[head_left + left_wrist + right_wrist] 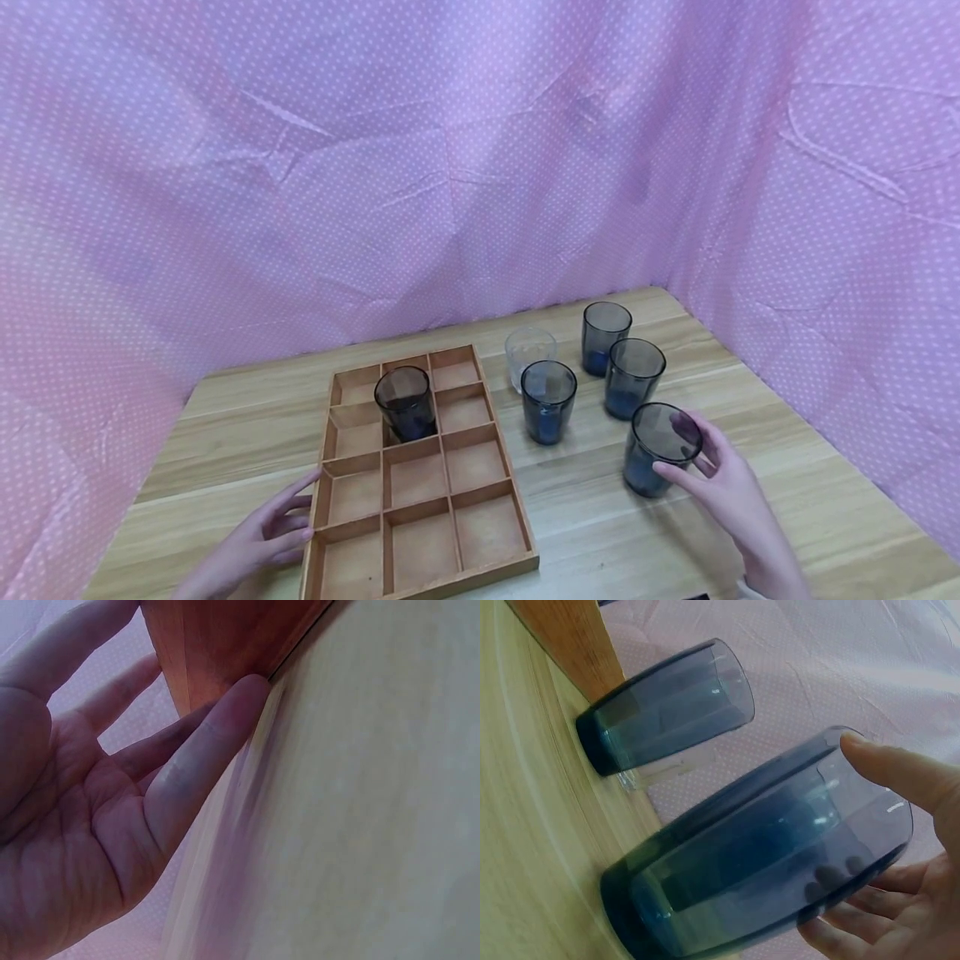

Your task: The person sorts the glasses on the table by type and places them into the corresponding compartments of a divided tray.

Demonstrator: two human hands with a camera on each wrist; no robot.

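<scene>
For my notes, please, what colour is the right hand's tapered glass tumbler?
The tumbler is smoky blue-grey, clearest in the right wrist view.

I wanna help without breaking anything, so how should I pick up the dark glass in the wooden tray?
Probably hold the dark glass by its upper sides, coming from above: its mouth faces up, and its lower part sits between dividers of the wooden tray.

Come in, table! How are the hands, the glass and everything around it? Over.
Left hand touching side of wooden tray. Right hand gripping dark glass, outside the tray. Another glass stands toward the tray, perhaps in the way.
</scene>
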